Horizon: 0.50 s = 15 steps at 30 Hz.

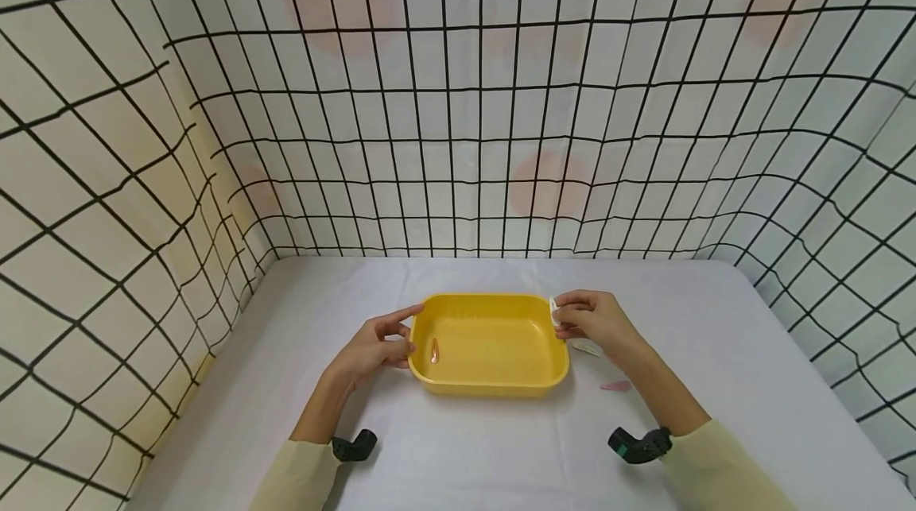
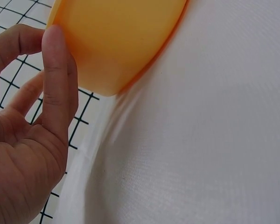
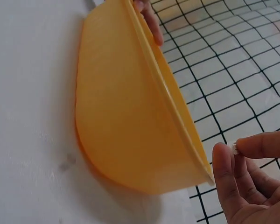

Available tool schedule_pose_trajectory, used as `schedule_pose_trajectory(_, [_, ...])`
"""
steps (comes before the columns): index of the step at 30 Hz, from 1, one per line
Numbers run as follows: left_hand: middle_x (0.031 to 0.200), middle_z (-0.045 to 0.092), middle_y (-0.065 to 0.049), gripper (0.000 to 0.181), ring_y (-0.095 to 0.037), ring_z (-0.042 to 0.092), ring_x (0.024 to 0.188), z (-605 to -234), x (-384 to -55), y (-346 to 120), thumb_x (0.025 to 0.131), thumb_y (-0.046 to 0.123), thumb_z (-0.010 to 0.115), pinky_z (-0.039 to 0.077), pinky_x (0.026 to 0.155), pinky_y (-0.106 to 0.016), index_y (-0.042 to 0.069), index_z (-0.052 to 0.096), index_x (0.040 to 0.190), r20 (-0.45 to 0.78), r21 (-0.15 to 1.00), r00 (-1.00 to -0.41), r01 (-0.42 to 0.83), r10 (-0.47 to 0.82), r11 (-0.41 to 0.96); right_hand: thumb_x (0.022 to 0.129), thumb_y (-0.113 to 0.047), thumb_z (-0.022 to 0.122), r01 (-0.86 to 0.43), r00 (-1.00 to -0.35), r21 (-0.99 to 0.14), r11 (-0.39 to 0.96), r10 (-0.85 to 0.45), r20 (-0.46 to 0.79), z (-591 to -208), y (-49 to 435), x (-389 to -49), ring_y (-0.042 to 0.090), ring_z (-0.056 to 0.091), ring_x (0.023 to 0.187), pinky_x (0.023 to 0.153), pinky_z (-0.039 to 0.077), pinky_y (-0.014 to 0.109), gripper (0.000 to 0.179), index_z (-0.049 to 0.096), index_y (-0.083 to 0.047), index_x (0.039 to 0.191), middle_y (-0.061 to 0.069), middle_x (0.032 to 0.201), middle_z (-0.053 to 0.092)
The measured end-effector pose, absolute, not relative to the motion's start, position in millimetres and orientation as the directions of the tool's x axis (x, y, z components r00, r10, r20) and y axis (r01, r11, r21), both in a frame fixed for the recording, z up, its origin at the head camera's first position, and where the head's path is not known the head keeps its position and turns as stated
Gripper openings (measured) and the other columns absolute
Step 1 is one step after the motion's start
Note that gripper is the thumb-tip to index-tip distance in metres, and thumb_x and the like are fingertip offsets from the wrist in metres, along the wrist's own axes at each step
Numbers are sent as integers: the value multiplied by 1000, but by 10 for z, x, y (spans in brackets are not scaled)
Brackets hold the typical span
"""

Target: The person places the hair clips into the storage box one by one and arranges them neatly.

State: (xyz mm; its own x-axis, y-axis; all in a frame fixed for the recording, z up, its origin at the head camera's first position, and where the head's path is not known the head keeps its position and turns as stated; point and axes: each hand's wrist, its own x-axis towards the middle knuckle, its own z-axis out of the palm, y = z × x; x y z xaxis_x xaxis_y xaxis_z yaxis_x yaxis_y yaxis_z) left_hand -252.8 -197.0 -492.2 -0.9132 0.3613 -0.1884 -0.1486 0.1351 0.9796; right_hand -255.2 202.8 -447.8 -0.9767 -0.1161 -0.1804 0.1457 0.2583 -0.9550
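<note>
We see a yellow basin (image 1: 494, 344) standing on the white table (image 1: 472, 455), a shallow, glossy, rounded rectangle with sloping walls and a smooth lip. From the right wrist, its outer wall looks more orange.

Our left hand (image 1: 374, 346) is at the basin's left end, thumb and forefinger together on the rim, the other fingers loosely bent. Our right hand (image 1: 594, 322) is at the far right corner, thumb and fingertips clamped on a white clip (image 1: 554, 311). The clip is small and slim, mostly covered by our fingers; we see it at the rim but cannot tell whether it touches.

Inside the basin, near the left end, lies an orange clip (image 1: 434, 350), narrow and shiny, pointing roughly from the near side to the far side. On the table just beside the basin's right wall we find a pale clip (image 1: 587, 348), partly hidden by our right hand. Nearer to us and further right, a pink clip (image 1: 615, 386) lies flat, a slim drop shape tapering toward one end.

We wear black wrist devices (image 1: 354, 446) by our pale sleeves (image 1: 723, 467). Black mesh (image 1: 480, 90) rises behind the table.
</note>
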Motion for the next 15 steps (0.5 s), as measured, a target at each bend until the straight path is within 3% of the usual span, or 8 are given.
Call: schedule_pose_trajectory(15, [105,55,-11,72,-20,68,76,-4924,-2532,-1981,86,3,73,65,71,-29,25,53,152,-186,978,-915,-138,358,153,94,-7,70,146,-962,-980,139,-211,-173,-4447,1589,-2573,17,73,72,73,66,32,31,63,12,117,10,88,72])
